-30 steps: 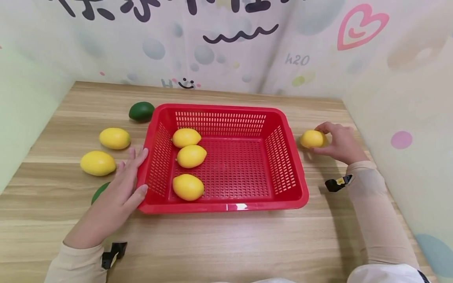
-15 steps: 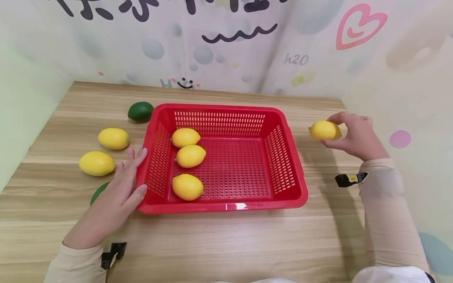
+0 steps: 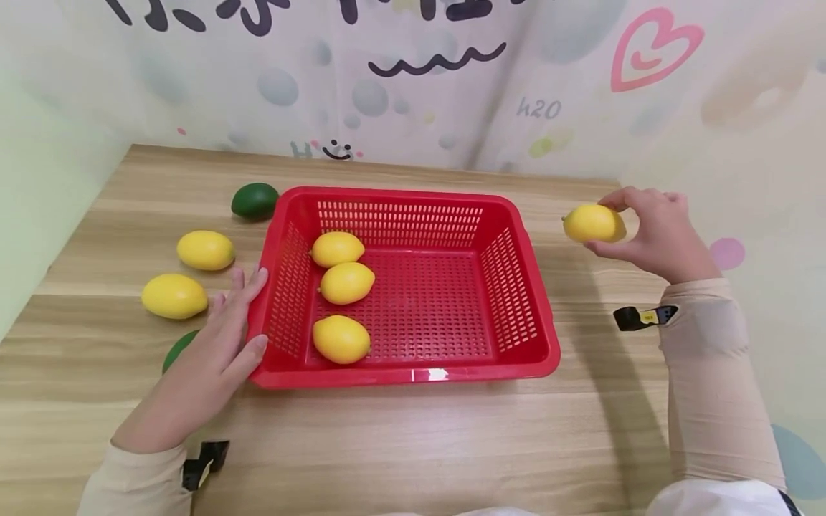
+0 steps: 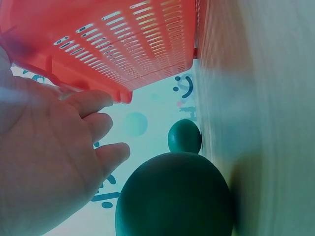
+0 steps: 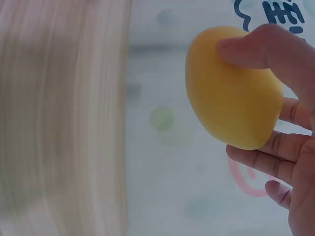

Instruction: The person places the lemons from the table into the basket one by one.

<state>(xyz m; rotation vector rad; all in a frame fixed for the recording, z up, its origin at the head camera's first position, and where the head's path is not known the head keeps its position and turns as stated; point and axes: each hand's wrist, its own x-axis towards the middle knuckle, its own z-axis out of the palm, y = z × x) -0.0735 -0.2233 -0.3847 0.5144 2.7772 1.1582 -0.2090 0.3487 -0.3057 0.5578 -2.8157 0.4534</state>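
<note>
Booth-like nook: wood-grain table [image 3: 413, 437], doodle-printed wall [image 3: 426, 107].

The basket [image 3: 387, 378] looks like glossy plastic, the table [image 3: 400, 444] smooth wood

At left in the head view, the left hand [image 3: 208, 355] hides most of a green lime [image 3: 176, 352]; the black wall lettering [image 3: 258, 14] is cut by the top edge. The left wrist view crops the red basket [image 4: 34, 24] at upper left and a dark lime [image 4: 174, 196] at the bottom. At the right wrist view's right edge, the right hand [image 5: 298, 164] is cut off, covering part of a lemon [image 5: 229, 98].
</note>
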